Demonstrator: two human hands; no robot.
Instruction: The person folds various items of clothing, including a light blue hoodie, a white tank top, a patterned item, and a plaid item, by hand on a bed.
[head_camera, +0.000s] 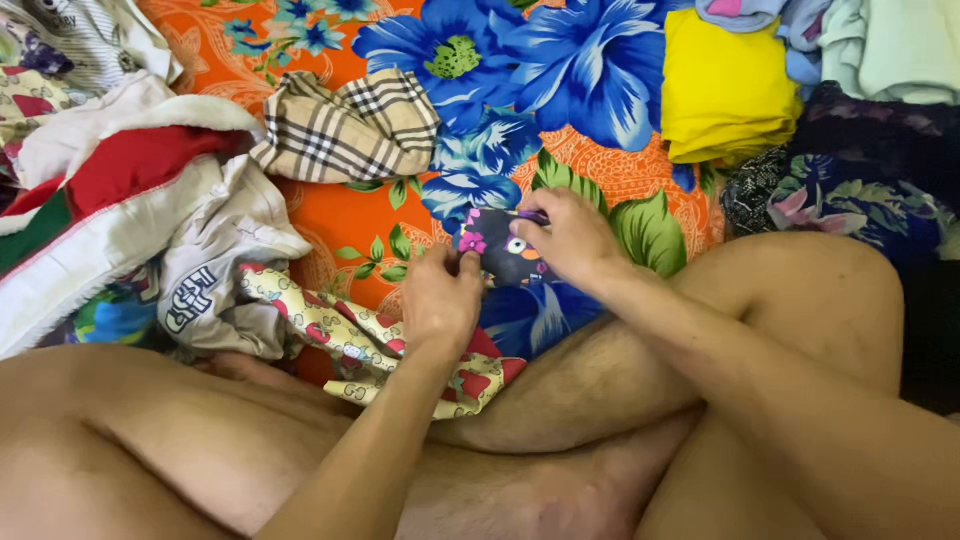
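A small dark garment (497, 252) with a purple flower and cartoon eye print lies on the orange and blue floral sheet (350, 215). My left hand (440, 295) pinches its near left edge. My right hand (568, 238) grips its right side, fingers curled over the top edge. Both hands hold the piece just above the sheet, in front of my crossed bare legs (600, 400).
A cream cloth with red prints (345, 340) lies by my left wrist. A beige plaid cloth (350, 125) sits behind. A heap of white, red and grey clothes (140, 220) fills the left. A folded yellow garment (720, 90) and dark floral fabric (850, 190) lie at right.
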